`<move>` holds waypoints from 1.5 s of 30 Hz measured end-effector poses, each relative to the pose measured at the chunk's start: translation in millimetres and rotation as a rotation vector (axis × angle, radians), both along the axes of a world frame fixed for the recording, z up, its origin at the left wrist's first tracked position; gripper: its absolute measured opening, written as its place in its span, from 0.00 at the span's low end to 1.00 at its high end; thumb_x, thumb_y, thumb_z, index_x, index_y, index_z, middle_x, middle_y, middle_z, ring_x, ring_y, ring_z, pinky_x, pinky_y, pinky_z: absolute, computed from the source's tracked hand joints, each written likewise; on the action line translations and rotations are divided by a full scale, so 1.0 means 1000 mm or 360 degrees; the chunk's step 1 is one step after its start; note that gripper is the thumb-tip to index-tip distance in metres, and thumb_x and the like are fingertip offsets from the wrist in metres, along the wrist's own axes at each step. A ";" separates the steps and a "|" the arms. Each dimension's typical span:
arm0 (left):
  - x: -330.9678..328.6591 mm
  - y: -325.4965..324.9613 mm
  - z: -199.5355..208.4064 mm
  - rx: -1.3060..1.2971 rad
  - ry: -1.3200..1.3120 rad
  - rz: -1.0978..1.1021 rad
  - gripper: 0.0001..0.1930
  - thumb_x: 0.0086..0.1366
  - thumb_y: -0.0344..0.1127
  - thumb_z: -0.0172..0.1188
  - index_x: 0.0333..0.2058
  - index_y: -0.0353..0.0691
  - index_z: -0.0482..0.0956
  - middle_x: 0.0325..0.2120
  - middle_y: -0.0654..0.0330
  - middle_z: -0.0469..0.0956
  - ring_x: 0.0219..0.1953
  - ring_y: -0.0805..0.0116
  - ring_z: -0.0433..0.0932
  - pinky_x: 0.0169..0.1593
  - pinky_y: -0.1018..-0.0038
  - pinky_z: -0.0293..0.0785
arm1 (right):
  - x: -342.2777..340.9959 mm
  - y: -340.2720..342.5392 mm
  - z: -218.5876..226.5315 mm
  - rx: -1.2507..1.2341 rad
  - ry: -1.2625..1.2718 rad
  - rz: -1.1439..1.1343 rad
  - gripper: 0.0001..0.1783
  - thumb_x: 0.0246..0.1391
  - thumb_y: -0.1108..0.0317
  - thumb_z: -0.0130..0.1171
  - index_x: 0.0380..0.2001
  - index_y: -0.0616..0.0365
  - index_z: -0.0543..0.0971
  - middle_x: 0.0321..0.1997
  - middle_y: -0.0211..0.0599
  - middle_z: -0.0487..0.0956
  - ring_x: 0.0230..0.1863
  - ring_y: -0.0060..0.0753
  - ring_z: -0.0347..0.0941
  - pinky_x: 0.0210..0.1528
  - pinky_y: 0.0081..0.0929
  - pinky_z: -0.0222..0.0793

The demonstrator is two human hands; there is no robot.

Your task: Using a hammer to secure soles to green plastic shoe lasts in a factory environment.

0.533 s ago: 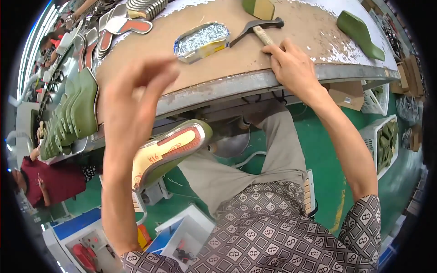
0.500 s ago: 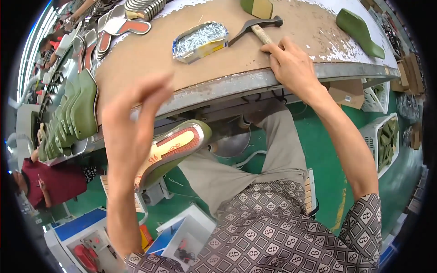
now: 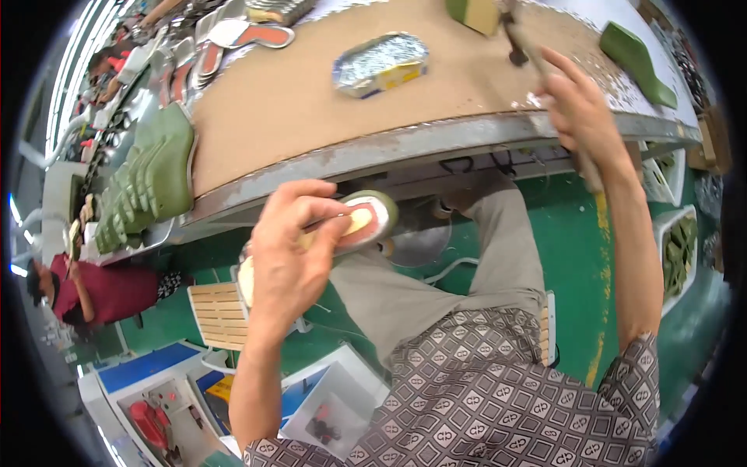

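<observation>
On my left thigh rests a green shoe last [image 3: 387, 204], tilted, with a reddish-brown and yellow insole [image 3: 373, 226] facing up. My left hand [image 3: 299, 241] is over it, thumb and index finger pinched together at the insole. Whatever sits between those fingertips is too small to make out, and the hand hides much of the last. My right hand [image 3: 580, 109] is closed around the wooden handle of a hammer [image 3: 532, 53], lifted above the table's front edge and slightly blurred. A tray of small nails [image 3: 381, 66] lies on the table.
The brown-topped table [image 3: 272, 117] has a metal front edge. Green lasts [image 3: 148, 179] stand in a row at left, insoles [image 3: 261, 35] beyond. Another last [image 3: 634, 62] lies far right. A white basket [image 3: 675, 253] and a white bin [image 3: 342, 401] are below. Another person [image 3: 105, 292] is at left.
My right hand has lifted the hammer off the table and moved right. The left hand has come down from near the table edge onto the insole, its fingers closing. The view has shifted slightly.
</observation>
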State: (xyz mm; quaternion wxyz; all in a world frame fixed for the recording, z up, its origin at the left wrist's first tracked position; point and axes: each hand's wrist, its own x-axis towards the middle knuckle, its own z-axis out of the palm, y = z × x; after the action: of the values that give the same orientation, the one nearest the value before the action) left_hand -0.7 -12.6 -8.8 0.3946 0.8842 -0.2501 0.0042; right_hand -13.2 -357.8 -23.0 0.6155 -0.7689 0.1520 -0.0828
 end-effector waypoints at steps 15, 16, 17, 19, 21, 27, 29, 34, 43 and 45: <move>0.000 -0.003 0.003 -0.0072 0.0258 0.0073 0.02 0.58 0.24 0.61 0.31 0.34 0.80 0.37 0.57 0.81 0.36 0.65 0.81 0.41 0.74 0.78 | -0.087 -0.002 -0.032 0.0123 0.0229 -0.0439 0.27 0.69 0.57 0.41 0.68 0.48 0.57 0.25 0.23 0.66 0.15 0.10 0.55 0.13 0.11 0.51; 0.000 -0.003 0.002 -0.0076 0.0256 0.0072 0.02 0.58 0.24 0.61 0.31 0.34 0.80 0.37 0.57 0.81 0.36 0.65 0.81 0.41 0.74 0.78 | -0.087 0.003 -0.028 0.0122 0.0162 -0.0422 0.27 0.68 0.59 0.42 0.68 0.49 0.57 0.25 0.23 0.66 0.15 0.10 0.55 0.13 0.12 0.51; 0.000 -0.003 0.002 -0.0073 0.0248 0.0065 0.02 0.58 0.24 0.61 0.31 0.34 0.80 0.37 0.56 0.81 0.35 0.65 0.81 0.41 0.74 0.78 | -0.088 0.010 -0.022 0.0124 0.0160 -0.0415 0.27 0.68 0.59 0.42 0.68 0.49 0.57 0.25 0.23 0.66 0.15 0.10 0.55 0.13 0.12 0.51; 0.000 -0.003 0.002 -0.0079 0.0239 0.0053 0.02 0.58 0.24 0.61 0.31 0.33 0.80 0.37 0.56 0.81 0.35 0.65 0.81 0.41 0.74 0.78 | -0.090 0.028 -0.007 0.0022 -0.0092 -0.0359 0.27 0.67 0.62 0.43 0.68 0.52 0.57 0.23 0.23 0.65 0.16 0.09 0.57 0.13 0.12 0.51; 0.000 -0.002 0.003 -0.0085 0.0276 0.0061 0.02 0.58 0.24 0.61 0.31 0.33 0.79 0.36 0.56 0.81 0.34 0.65 0.81 0.41 0.74 0.78 | -0.096 0.045 0.012 0.0018 -0.0112 -0.0229 0.27 0.67 0.64 0.42 0.67 0.52 0.57 0.22 0.23 0.65 0.15 0.10 0.56 0.13 0.12 0.52; 0.001 0.001 -0.002 -0.0090 0.0161 -0.0008 0.04 0.57 0.27 0.64 0.32 0.36 0.81 0.37 0.58 0.82 0.35 0.62 0.82 0.41 0.72 0.77 | -0.112 0.056 0.014 -0.0406 -0.0198 0.0492 0.26 0.62 0.77 0.48 0.64 0.58 0.62 0.21 0.27 0.69 0.21 0.16 0.60 0.24 0.18 0.58; 0.002 -0.002 -0.002 -0.0035 0.0128 -0.0025 0.04 0.56 0.26 0.64 0.31 0.36 0.81 0.37 0.58 0.81 0.35 0.63 0.81 0.41 0.74 0.76 | -0.109 0.061 0.024 -0.0534 -0.0398 0.0614 0.27 0.60 0.81 0.50 0.63 0.59 0.63 0.24 0.30 0.71 0.22 0.17 0.62 0.26 0.19 0.60; 0.002 0.002 0.002 0.0188 0.0118 -0.0017 0.06 0.55 0.29 0.67 0.33 0.38 0.83 0.33 0.56 0.81 0.34 0.64 0.82 0.40 0.74 0.76 | -0.092 0.082 0.058 -0.0617 -0.0754 0.0789 0.27 0.57 0.83 0.53 0.60 0.61 0.67 0.25 0.34 0.73 0.20 0.21 0.63 0.24 0.20 0.62; 0.001 0.001 -0.002 0.0150 0.0173 0.0008 0.07 0.56 0.35 0.66 0.30 0.38 0.82 0.38 0.60 0.81 0.36 0.57 0.80 0.39 0.68 0.76 | -0.085 0.093 0.055 -0.0846 -0.0521 0.0971 0.30 0.54 0.78 0.58 0.61 0.53 0.68 0.26 0.42 0.76 0.24 0.43 0.74 0.26 0.33 0.73; -0.002 -0.003 0.008 0.0304 0.0226 0.0006 0.13 0.54 0.40 0.68 0.36 0.40 0.82 0.39 0.59 0.81 0.39 0.57 0.80 0.42 0.65 0.75 | -0.090 0.091 0.055 -0.0737 -0.0589 0.0854 0.28 0.55 0.78 0.57 0.60 0.54 0.67 0.27 0.41 0.76 0.23 0.39 0.74 0.26 0.30 0.72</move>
State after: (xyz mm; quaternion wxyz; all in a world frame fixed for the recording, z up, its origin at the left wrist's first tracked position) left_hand -2.4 -15.4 -0.6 0.3254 0.9162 -0.2192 -0.0815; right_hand -102.9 -267.1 32.2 0.4426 -0.8718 -0.1903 -0.0883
